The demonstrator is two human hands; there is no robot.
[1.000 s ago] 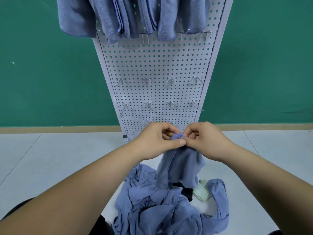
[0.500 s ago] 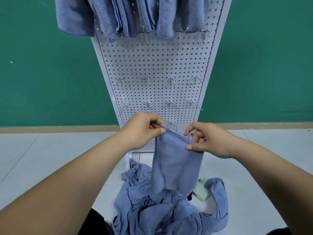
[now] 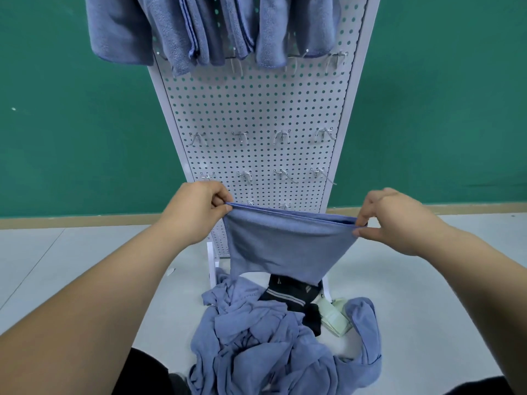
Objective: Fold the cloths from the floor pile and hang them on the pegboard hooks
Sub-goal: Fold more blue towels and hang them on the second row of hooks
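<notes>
Beyond the left hand and right hand stands the white pegboard, with folded cloths hanging along its top, high above them. The floor pile lies below the hands, nearer the person. Between them a blue cloth hangs doubled, its top edge stretched taut; the left hand pinches one upper corner, the right hand the other.

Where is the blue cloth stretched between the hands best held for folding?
At its two top corners, pinched from the outer sides, as the left hand and right hand do. The blue cloth hangs flat from a taut, doubled top edge, so corner grips probably keep both layers aligned.
</notes>
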